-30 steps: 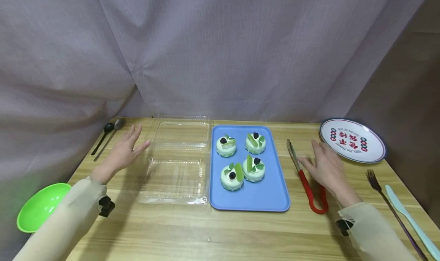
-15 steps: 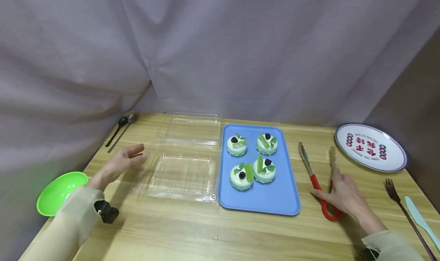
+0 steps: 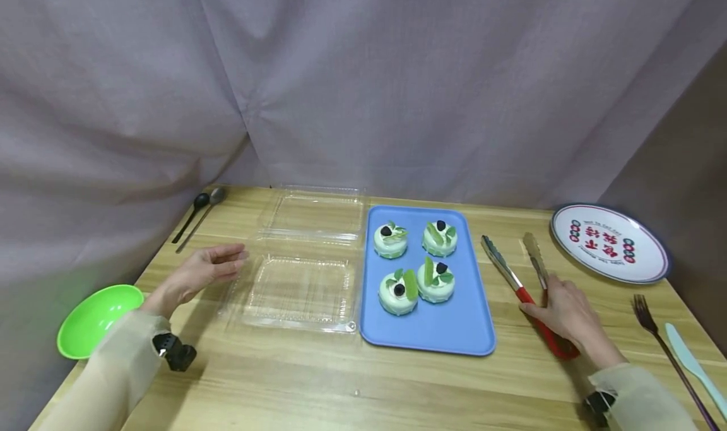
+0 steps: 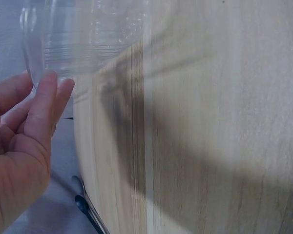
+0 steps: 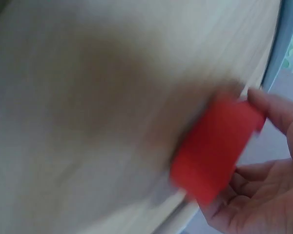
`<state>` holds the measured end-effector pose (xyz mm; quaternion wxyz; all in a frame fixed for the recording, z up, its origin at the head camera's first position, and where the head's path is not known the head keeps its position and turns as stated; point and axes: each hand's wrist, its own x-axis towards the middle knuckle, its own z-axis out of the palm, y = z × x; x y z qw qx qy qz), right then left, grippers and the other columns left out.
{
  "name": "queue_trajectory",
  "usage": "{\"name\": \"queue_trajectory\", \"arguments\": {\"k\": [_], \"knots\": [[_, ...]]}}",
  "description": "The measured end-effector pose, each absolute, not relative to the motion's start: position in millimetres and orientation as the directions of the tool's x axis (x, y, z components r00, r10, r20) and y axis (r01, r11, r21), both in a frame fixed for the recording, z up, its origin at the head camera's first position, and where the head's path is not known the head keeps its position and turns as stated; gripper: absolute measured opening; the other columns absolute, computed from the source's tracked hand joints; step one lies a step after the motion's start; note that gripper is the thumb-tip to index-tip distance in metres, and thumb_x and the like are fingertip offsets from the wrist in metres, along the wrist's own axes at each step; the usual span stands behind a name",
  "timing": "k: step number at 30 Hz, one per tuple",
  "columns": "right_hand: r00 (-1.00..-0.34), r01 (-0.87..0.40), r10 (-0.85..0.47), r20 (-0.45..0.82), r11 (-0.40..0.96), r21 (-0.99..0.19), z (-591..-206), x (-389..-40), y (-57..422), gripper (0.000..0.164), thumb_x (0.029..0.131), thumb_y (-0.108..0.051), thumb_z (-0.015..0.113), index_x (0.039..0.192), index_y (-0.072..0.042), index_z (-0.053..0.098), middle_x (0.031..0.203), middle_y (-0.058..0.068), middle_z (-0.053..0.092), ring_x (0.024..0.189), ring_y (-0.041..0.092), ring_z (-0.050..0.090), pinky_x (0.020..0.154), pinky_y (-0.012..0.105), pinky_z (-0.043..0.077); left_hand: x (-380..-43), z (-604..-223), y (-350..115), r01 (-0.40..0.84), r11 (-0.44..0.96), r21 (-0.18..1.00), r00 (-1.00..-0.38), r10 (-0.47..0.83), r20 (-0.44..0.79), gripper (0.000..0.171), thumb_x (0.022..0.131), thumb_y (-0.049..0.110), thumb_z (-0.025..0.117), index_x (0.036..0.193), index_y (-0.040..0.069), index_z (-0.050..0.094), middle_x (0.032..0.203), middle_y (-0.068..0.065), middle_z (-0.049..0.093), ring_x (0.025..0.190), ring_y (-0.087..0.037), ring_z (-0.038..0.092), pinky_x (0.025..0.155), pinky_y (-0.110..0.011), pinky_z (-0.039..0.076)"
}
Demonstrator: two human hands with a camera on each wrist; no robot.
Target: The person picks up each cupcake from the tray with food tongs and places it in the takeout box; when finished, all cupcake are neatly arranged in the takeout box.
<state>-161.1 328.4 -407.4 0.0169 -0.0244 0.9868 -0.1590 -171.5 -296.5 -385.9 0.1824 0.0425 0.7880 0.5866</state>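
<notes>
A wood-grain table (image 3: 272, 380) with a tray amid dishes and utensils.
With the blue tray (image 3: 449, 335) as the clock's centre and twelve at the far edge, an opened clear plastic container (image 3: 301, 292) lies just beside it, its two halves at nine and ten. Farther out at ten are a black spoon (image 3: 192, 215) and a metal spoon (image 3: 199, 222), close together; a green bowl (image 3: 93, 320) stands between eight and nine, overlapping the table's side edge in view. Red-handled tongs (image 3: 527, 295) are spread at three, whether fully on the wood is unclear. A patterned plate (image 3: 610, 245) sits between two and three, a dark fork (image 3: 678, 371) between three and four, and a pale-blue knife (image 3: 691, 361) beside it.
</notes>
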Motion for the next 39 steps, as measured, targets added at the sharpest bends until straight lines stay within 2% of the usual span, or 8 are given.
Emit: {"name": "queue_trajectory", "arguments": {"k": [3, 8, 13, 15, 18, 20, 27, 39], "knots": [[-0.997, -0.073, -0.063, 0.039, 0.923, -0.378, -409.5, -161.3, 332.1, 0.044, 0.081, -0.016, 0.076, 0.104, 0.012, 0.05, 0.08, 0.021, 0.051, 0.071, 0.029, 0.046, 0.053, 0.031, 0.036, -172.1, -386.7, -294.5, -0.143, 0.296, 0.944, -0.929, 0.289, -0.231, 0.063, 0.1, 0.007, 0.052, 0.149, -0.014, 0.018, 0.152, -0.037, 0.026, 0.113, 0.002, 0.058, 0.096, -0.016, 0.054], [-0.962, -0.241, -0.143, 0.235, 0.848, -0.473, -410.8, -157.4, 336.9, 0.063, 0.077, -0.002, 0.078, 0.129, 0.014, 0.046, 0.108, 0.033, 0.056, 0.091, 0.036, 0.052, 0.07, 0.027, 0.041, -171.5, -386.4, -293.3, -0.122, 0.299, 0.946, -0.936, 0.283, -0.21, 0.062, 0.1, 0.005, 0.051, 0.148, -0.015, 0.018, 0.149, -0.039, 0.028, 0.104, 0.008, 0.06, 0.092, -0.015, 0.055], [-0.873, -0.451, -0.272, 0.405, 0.765, -0.46, -407.5, -153.5, 341.2, 0.07, 0.072, 0.003, 0.081, 0.134, 0.009, 0.049, 0.116, 0.028, 0.058, 0.104, -0.007, 0.044, 0.078, 0.001, 0.033, -169.7, -384.0, -293.1, -0.123, 0.303, 0.945, -0.941, 0.267, -0.208, 0.061, 0.099, 0.002, 0.05, 0.148, -0.016, 0.018, 0.148, -0.041, 0.027, 0.1, 0.009, 0.061, 0.088, -0.013, 0.056], [-0.836, -0.524, -0.337, 0.433, 0.726, -0.446, -407.2, -152.3, 345.5, 0.068, 0.068, 0.006, 0.082, 0.13, 0.007, 0.054, 0.118, 0.006, 0.063, 0.103, -0.02, 0.038, 0.08, -0.005, 0.033, -169.5, -383.5, -292.3, -0.124, 0.304, 0.944, -0.942, 0.262, -0.208, 0.061, 0.099, 0.001, 0.05, 0.148, -0.017, 0.018, 0.148, -0.041, 0.027, 0.099, 0.009, 0.061, 0.087, -0.012, 0.056], [-0.835, -0.548, -0.406, 0.372, 0.68, -0.487, -404.2, -147.4, 351.3, 0.064, 0.069, 0.006, 0.081, 0.128, 0.003, 0.057, 0.122, -0.025, 0.055, 0.105, -0.021, 0.043, 0.08, -0.004, 0.039, -169.6, -383.4, -291.6, -0.122, 0.308, 0.944, -0.944, 0.259, -0.206, 0.061, 0.099, 0.001, 0.05, 0.147, -0.017, 0.018, 0.147, -0.041, 0.028, 0.098, 0.009, 0.061, 0.086, -0.013, 0.056], [-0.85, -0.526, -0.433, 0.299, 0.672, -0.522, -402.0, -144.0, 353.9, 0.063, 0.072, 0.002, 0.082, 0.13, -0.001, 0.058, 0.124, -0.037, 0.045, 0.104, -0.02, 0.046, 0.08, -0.003, 0.04, -169.5, -383.1, -291.4, -0.124, 0.307, 0.944, -0.944, 0.256, -0.208, 0.061, 0.099, 0.001, 0.05, 0.147, -0.017, 0.018, 0.147, -0.041, 0.028, 0.098, 0.009, 0.062, 0.086, -0.013, 0.056], [-0.846, -0.526, -0.49, 0.21, 0.707, -0.472, -398.2, -141.7, 349.5, 0.067, 0.073, -0.012, 0.085, 0.133, -0.006, 0.056, 0.12, 0.013, 0.065, 0.105, -0.016, 0.046, 0.081, -0.001, 0.039, -169.3, -382.7, -291.4, -0.13, 0.314, 0.94, -0.943, 0.255, -0.216, 0.06, 0.099, 0.001, 0.05, 0.147, -0.016, 0.019, 0.147, -0.04, 0.028, 0.098, 0.009, 0.061, 0.087, -0.013, 0.056], [-0.817, -0.571, -0.541, 0.2, 0.711, -0.41, -396.7, -152.7, 335.8, 0.064, 0.072, -0.021, 0.087, 0.128, -0.007, 0.06, 0.114, 0.004, 0.066, 0.103, -0.01, 0.049, 0.082, 0.003, 0.043, -168.1, -380.6, -290.3, -0.127, 0.323, 0.938, -0.944, 0.252, -0.215, 0.06, 0.098, 0.0, 0.05, 0.147, -0.017, 0.021, 0.146, -0.041, 0.031, 0.097, 0.008, 0.062, 0.086, -0.013, 0.057]]}}
